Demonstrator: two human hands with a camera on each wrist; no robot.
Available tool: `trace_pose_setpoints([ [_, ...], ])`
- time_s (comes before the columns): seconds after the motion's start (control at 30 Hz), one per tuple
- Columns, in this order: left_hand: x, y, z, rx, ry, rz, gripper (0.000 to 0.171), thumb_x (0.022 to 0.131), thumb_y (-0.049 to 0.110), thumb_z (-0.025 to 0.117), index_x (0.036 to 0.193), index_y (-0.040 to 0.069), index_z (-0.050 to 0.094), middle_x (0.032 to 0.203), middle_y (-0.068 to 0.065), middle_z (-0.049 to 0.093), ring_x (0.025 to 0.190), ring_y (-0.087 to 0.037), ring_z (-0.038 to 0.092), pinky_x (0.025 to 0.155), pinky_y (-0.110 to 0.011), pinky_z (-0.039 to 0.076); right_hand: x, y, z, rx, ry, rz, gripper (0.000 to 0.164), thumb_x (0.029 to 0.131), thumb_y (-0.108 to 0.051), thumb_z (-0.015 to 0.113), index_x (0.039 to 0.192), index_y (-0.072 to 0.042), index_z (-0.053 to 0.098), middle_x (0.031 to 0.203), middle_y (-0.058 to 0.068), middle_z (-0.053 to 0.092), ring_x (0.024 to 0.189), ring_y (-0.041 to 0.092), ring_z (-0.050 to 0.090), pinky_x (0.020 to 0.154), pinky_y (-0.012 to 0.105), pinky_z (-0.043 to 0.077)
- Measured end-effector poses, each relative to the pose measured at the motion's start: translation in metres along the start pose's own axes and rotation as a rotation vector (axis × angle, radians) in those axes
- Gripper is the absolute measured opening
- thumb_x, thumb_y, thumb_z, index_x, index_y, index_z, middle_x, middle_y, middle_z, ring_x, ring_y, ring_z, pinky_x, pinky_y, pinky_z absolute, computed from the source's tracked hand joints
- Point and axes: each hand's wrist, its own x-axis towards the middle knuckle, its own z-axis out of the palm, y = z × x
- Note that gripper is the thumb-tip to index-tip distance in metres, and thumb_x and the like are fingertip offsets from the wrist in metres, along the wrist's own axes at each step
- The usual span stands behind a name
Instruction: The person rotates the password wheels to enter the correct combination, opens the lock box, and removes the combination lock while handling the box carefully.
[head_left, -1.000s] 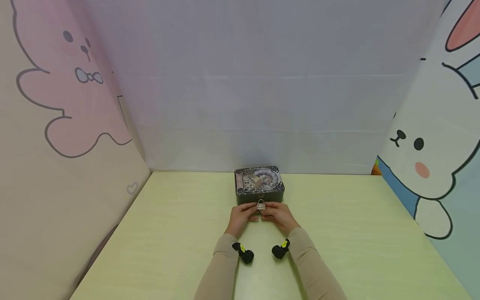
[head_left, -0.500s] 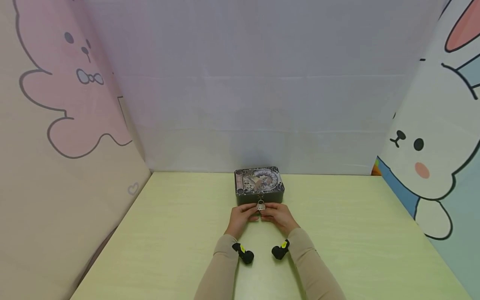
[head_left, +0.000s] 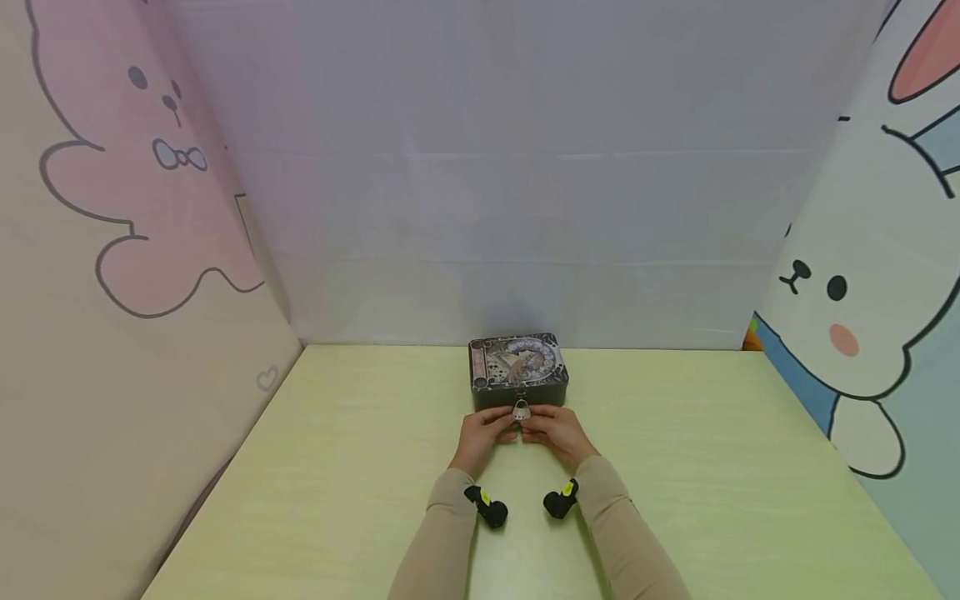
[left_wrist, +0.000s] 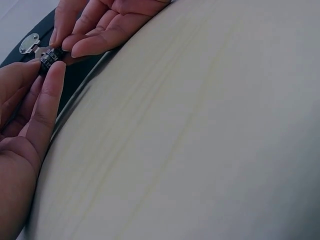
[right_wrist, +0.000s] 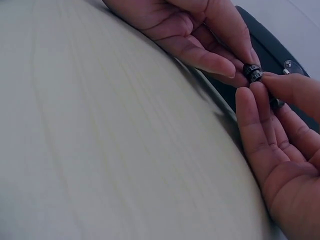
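A small combination padlock (head_left: 521,410) with a silvery body hangs at the front of a dark tin box (head_left: 519,362) with a printed lid. My left hand (head_left: 478,435) pinches it from the left, thumb and fingertips on its body. From the other side my right hand (head_left: 560,433) pinches it too. In the left wrist view the black number dials (left_wrist: 50,59) show between the fingertips, below a metal hasp (left_wrist: 30,44). The right wrist view shows the dials (right_wrist: 253,73) close up, with right fingertips against them. Fingers hide part of the padlock.
The box stands on a pale yellow-green table (head_left: 360,467), near the back edge against a white cloth wall (head_left: 480,208). Side walls with cartoon animals (head_left: 847,292) flank the table. Black wrist cameras (head_left: 491,510) are strapped to both sleeves.
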Motion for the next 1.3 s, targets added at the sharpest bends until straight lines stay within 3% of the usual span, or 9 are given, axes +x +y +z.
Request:
trace_pose_setpoints([
  [0.2, 0.000, 0.001, 0.000, -0.015, 0.010, -0.009, 0.028, 0.095, -0.001, 0.064, 0.119, -0.015, 0.065, 0.115, -0.025, 0.067, 0.087, -0.019, 0.071, 0.075, -0.033, 0.063, -0.002, -0.002, -0.002, 0.036, 0.028, 0.027, 0.041, 0.098, 0.005, 0.053, 0.134, 0.021, 0.045, 0.091, 0.007, 0.065, 0.074, 0.012, 0.064, 0.068, 0.025, 0.059],
  [0.4, 0.001, 0.001, 0.001, -0.031, 0.013, -0.010, 0.028, 0.096, -0.001, 0.063, 0.119, -0.017, 0.063, 0.115, -0.026, 0.067, 0.086, -0.019, 0.071, 0.073, -0.033, 0.063, -0.003, -0.002, -0.004, 0.049, -0.001, 0.021, 0.045, 0.099, 0.003, 0.054, 0.139, 0.020, 0.041, 0.087, 0.004, 0.065, 0.073, 0.010, 0.062, 0.064, 0.021, 0.057],
  [0.7, 0.003, 0.001, -0.002, -0.049, -0.020, -0.045, 0.041, 0.090, -0.006, 0.068, 0.129, -0.015, 0.058, 0.121, -0.028, 0.064, 0.089, -0.018, 0.070, 0.079, -0.035, 0.062, -0.005, -0.003, -0.002, 0.062, 0.009, 0.024, 0.042, 0.098, 0.006, 0.054, 0.137, 0.018, 0.045, 0.087, 0.004, 0.065, 0.071, 0.011, 0.063, 0.064, 0.021, 0.058],
  [0.8, 0.000, 0.004, -0.001, -0.051, -0.034, -0.024, 0.044, 0.089, -0.008, 0.067, 0.131, -0.016, 0.055, 0.122, -0.030, 0.063, 0.093, -0.019, 0.069, 0.080, -0.035, 0.062, -0.005, -0.004, -0.001, 0.061, 0.009, 0.022, 0.042, 0.097, 0.006, 0.055, 0.137, 0.018, 0.046, 0.086, 0.004, 0.065, 0.071, 0.011, 0.063, 0.064, 0.021, 0.058],
  [1.03, 0.003, -0.009, 0.001, -0.071, 0.003, -0.004, 0.041, 0.087, -0.008, 0.070, 0.127, -0.014, 0.060, 0.115, -0.025, 0.068, 0.089, -0.017, 0.070, 0.077, -0.031, 0.062, -0.005, -0.001, -0.002, 0.079, 0.006, 0.025, 0.040, 0.098, 0.005, 0.055, 0.136, 0.018, 0.047, 0.082, 0.003, 0.066, 0.070, 0.011, 0.063, 0.064, 0.022, 0.058],
  [1.3, 0.005, -0.007, 0.003, -0.023, 0.024, 0.027, 0.037, 0.085, -0.007, 0.073, 0.121, -0.014, 0.064, 0.107, -0.023, 0.071, 0.085, -0.017, 0.071, 0.076, -0.032, 0.062, -0.003, -0.003, -0.003, 0.080, 0.017, 0.025, 0.041, 0.098, 0.004, 0.055, 0.136, 0.018, 0.047, 0.085, 0.003, 0.066, 0.071, 0.011, 0.063, 0.065, 0.022, 0.058],
])
